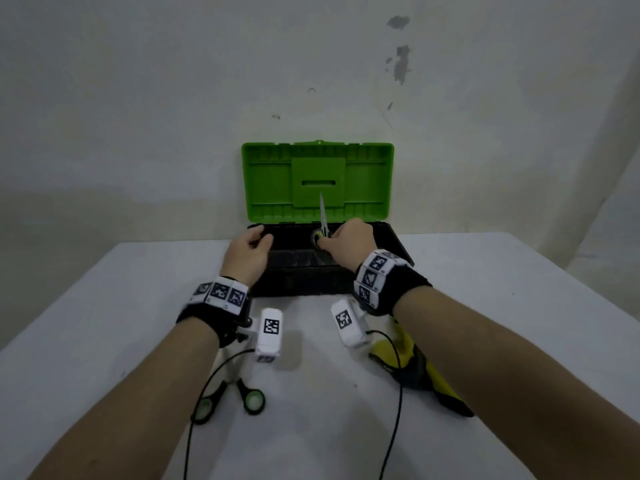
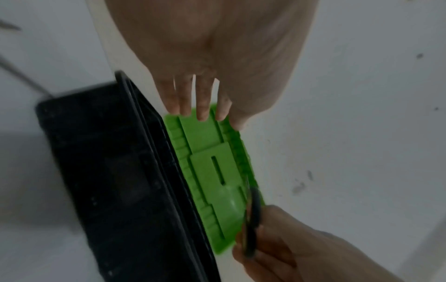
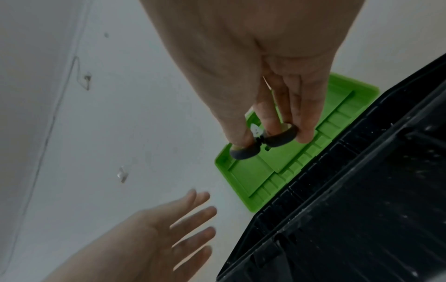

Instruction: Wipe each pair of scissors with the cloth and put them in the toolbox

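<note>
Scissors (image 1: pixel 323 220) sit in our right hand (image 1: pixel 348 239), pinched by the black handle loops with the blade pointing up and away, in front of the green lid (image 1: pixel 317 180) and above the black tray of the toolbox (image 1: pixel 391 237). From the right wrist view, our thumb and fingertips (image 3: pixel 305 133) curl round the two loops rather than pass through them, so we judge the hold a light one. Our left hand (image 1: pixel 247 252) hangs over the left part of the box with fingers straight and loosely spread, holding nothing. A second pair of scissors (image 1: pixel 239 398) lies on the white table (image 1: pixel 104 323) near us, under the left forearm, and the yellow cloth (image 1: pixel 420 368) lies partly hidden under the right forearm. As we read it, this pair is about to go into the box. A pinch on the loop rims could let the blades swing or slip, so the pair may drop point first, or fall open as it lands. With the tip raised close to the upright lid, tilting it forward might catch the lid's ribs. Our left fingers are near the drop zone, and could meet the blade if we lower carelessly. The wrist cables trail close to the pair on the table and might drag it.
</note>
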Motion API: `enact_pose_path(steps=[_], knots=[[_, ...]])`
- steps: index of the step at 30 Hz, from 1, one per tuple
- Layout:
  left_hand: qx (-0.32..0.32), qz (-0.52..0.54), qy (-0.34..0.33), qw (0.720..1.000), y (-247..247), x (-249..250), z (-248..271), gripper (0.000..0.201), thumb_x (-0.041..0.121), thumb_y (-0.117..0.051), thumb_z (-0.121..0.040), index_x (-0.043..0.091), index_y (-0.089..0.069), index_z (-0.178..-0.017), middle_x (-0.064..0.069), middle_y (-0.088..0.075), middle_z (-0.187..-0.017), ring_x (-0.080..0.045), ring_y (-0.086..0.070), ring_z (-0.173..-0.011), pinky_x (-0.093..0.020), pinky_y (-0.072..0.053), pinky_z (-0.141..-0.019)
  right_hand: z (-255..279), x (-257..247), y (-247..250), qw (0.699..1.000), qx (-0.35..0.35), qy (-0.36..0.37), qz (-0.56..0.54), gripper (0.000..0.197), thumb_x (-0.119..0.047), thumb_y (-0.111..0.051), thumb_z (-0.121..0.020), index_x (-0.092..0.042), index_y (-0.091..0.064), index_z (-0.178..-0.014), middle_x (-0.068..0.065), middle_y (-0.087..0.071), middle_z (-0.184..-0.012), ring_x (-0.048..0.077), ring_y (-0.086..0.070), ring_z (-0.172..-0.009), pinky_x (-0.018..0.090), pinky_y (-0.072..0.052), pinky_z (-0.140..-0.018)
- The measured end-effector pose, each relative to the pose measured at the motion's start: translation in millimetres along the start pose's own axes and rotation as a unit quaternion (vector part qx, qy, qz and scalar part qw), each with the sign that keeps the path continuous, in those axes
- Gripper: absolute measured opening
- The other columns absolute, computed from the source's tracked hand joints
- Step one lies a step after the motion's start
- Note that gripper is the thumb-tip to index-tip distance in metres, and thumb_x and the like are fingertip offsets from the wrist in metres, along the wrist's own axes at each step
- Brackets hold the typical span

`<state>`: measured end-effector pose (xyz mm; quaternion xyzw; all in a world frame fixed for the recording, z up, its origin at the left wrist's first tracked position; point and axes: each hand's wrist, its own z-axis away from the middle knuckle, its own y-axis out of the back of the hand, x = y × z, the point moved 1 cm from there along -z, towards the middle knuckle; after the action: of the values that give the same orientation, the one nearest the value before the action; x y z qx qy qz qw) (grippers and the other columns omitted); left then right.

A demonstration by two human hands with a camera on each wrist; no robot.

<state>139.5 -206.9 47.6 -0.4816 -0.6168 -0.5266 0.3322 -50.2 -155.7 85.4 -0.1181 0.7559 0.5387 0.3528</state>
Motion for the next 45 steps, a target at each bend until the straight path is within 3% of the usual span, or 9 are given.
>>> enact_pose_path(steps=[5,10,16,21,24,28,33,39,45], knots=[[-0.019,-0.142,0.074,0.987,23,-48,-33,0.046,0.019,-0.039,-0.105,0.003,-0.039,-0.148,-0.018,-0.038,-0.154,-0.034,-0.035,-0.143,-0.037,-0.026,-0.117,-37,-13,-48,0.994,-0.037,-0.044,0.096,0.045,-0.034,-0.069,-0.088,-0.010,-0.040,-0.062,0.004,-0.045,-0.068,0.014,-0.039,-0.049,0.025,-0.031,-0.042],[-0.067,-0.121,0.095,0.986,25,-77,-52,0.032,0.010,-0.041,-0.102,-0.003,-0.064,-0.121,-0.023,-0.064,-0.124,-0.036,-0.058,-0.119,-0.041,-0.043,-0.106,-53,-20,-82,0.980,-0.089,-0.068,0.166,0.045,-0.034,-0.070,-0.088,-0.008,-0.043,-0.062,0.004,-0.044,-0.064,0.014,-0.042,-0.050,0.028,-0.039,-0.047],[-0.075,-0.087,0.090,0.989,27,-83,-58,0.033,0.012,-0.043,-0.102,0.000,-0.063,-0.126,-0.018,-0.065,-0.125,-0.032,-0.058,-0.120,-0.043,-0.042,-0.109,-57,-41,-105,0.960,-0.153,-0.043,0.233,0.047,-0.044,-0.068,-0.086,-0.008,-0.046,-0.066,0.002,-0.049,-0.065,0.018,-0.055,-0.070,0.027,-0.052,-0.074],[-0.082,-0.066,0.102,0.989,29,-84,-59,0.040,0.017,-0.046,-0.100,0.000,-0.057,-0.134,-0.016,-0.060,-0.133,-0.030,-0.055,-0.125,-0.044,-0.041,-0.111,-59,-53,-111,0.945,-0.183,-0.020,0.270,0.040,-0.031,-0.055,-0.098,-0.011,-0.042,-0.066,0.001,-0.044,-0.066,0.016,-0.053,-0.068,0.025,-0.045,-0.077],[-0.088,-0.075,0.108,0.987,30,-87,-62,0.043,0.021,-0.047,-0.099,0.003,-0.055,-0.138,-0.014,-0.058,-0.137,-0.030,-0.054,-0.129,-0.043,-0.039,-0.113,-59,-54,-115,0.933,-0.228,-0.063,0.272,0.035,-0.033,-0.056,-0.096,-0.009,-0.046,-0.072,0.003,-0.043,-0.073,0.018,-0.048,-0.068,0.036,-0.046,-0.078],[-0.078,-0.102,0.097,0.987,30,-79,-58,0.035,0.015,-0.044,-0.102,0.002,-0.061,-0.130,-0.017,-0.063,-0.129,-0.034,-0.057,-0.123,-0.043,-0.043,-0.108,-48,-51,-102,0.947,-0.196,-0.027,0.252,0.044,-0.046,-0.048,-0.098,-0.009,-0.045,-0.073,0.001,-0.042,-0.068,0.015,-0.047,-0.064,0.027,-0.047,-0.081],[-0.075,-0.114,0.092,0.986,34,-73,-47,0.031,0.015,-0.044,-0.100,0.002,-0.066,-0.118,-0.025,-0.067,-0.113,-0.041,-0.061,-0.108,-0.049,-0.051,-0.096,-34,-40,-96,0.972,-0.137,-0.041,0.185,0.039,-0.043,-0.055,-0.094,-0.005,-0.054,-0.083,0.008,-0.052,-0.084,0.024,-0.060,-0.076,0.034,-0.051,-0.075],[-0.032,-0.187,0.091,0.977,43,-61,-5,0.037,0.021,-0.051,-0.099,0.006,-0.058,-0.133,-0.015,-0.060,-0.135,-0.032,-0.052,-0.127,-0.032,-0.038,-0.107,-1,-23,-71,0.985,-0.062,0.029,0.159,0.035,-0.042,-0.052,-0.093,-0.012,-0.069,-0.095,0.008,-0.066,-0.094,0.028,-0.063,-0.088,0.037,-0.051,-0.083],[-0.078,-0.305,0.084,0.945,45,-56,65,0.021,0.023,-0.056,-0.098,0.007,-0.062,-0.109,-0.016,-0.064,-0.120,-0.034,-0.057,-0.115,-0.032,-0.042,-0.092,48,8,-33,0.993,-0.047,0.024,0.101,0.030,-0.035,-0.053,-0.093,-0.012,-0.071,-0.090,0.007,-0.067,-0.088,0.030,-0.063,-0.085,0.043,-0.053,-0.087]])
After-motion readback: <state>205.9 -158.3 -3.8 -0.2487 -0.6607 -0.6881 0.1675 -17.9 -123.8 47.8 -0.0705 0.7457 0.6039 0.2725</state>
